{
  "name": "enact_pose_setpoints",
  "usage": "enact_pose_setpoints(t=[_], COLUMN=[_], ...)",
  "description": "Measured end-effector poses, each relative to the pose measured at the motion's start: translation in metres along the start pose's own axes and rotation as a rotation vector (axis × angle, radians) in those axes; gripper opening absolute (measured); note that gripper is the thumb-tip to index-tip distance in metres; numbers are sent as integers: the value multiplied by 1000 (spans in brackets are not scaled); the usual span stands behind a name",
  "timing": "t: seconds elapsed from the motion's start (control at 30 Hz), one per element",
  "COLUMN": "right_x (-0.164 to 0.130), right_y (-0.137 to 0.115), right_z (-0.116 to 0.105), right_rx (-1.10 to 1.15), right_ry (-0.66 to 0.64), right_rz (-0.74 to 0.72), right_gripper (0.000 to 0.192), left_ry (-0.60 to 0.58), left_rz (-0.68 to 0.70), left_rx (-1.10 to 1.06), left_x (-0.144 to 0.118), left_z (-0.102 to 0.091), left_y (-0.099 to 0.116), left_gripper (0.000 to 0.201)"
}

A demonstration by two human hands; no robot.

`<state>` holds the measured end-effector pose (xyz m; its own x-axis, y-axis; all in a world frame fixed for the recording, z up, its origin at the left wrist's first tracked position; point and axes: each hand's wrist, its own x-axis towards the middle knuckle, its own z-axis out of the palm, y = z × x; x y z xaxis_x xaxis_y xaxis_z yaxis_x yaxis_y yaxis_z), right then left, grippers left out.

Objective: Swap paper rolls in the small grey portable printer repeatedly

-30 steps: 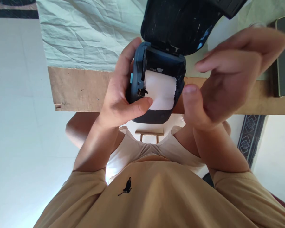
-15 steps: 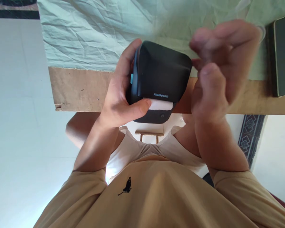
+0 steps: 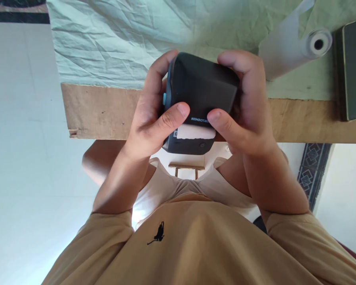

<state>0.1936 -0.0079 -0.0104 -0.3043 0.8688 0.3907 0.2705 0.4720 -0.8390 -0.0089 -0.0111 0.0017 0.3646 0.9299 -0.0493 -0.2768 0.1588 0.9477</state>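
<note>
**pocketprint_fan:** Since the lid was flipped up a second ago with the white roll sitting bare in its bay, the big change is that the label printer (image 3: 200, 101) is now closed. Half a second back the lid was already down but the right hand was off in the air, blurred. Now both hands are on it.

**rollfeeder:** Yep. Going from the left of the frame: the left hand (image 3: 149, 118) is wrapped round the printer's left side, fingers over the top edge, thumb pressing the lid just by the logo. Right hand (image 3: 243, 109) mirrors it on the other side, thumb right beside the left one. So both hands are clamped on the same box, thumbs nearly touching.

**pocketprint_fan:** I'd guess that's the lid being squeezed home. Reloading looks about finished.

**rollfeeder:** Agreed. It's a dark, rounded-corner box with a blue button on its left edge, held mid-frame, in front of the wooden table edge (image 3: 100, 111). A strip of white paper (image 3: 195, 132) pokes out of the slot below the thumbs.

**pocketprint_fan:** And upper right, on the green cloth (image 3: 112, 39), a spare paper roll (image 3: 299, 49) has come into view, partly unwound, next to a dark flat thing (image 3: 354, 67) at the frame's edge.
</note>
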Motion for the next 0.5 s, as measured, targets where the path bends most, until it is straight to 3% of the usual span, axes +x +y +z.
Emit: enact_pose_setpoints(t=[0.23, 0.37, 0.5], right_x=[0, 1, 1], right_y=[1, 2, 1], right_z=[-2, -1, 0], right_rx=[38, 3, -10], right_ry=[-8, -10, -17], right_rz=[16, -22, -24], right_gripper=[51, 50, 49], left_ry=[-23, -74, -3], left_rz=[50, 165, 21], left_rx=[4, -17, 10], left_x=[3, 4, 1], left_z=[1, -1, -2], left_y=[-1, -4, -2], left_gripper=[41, 42, 44])
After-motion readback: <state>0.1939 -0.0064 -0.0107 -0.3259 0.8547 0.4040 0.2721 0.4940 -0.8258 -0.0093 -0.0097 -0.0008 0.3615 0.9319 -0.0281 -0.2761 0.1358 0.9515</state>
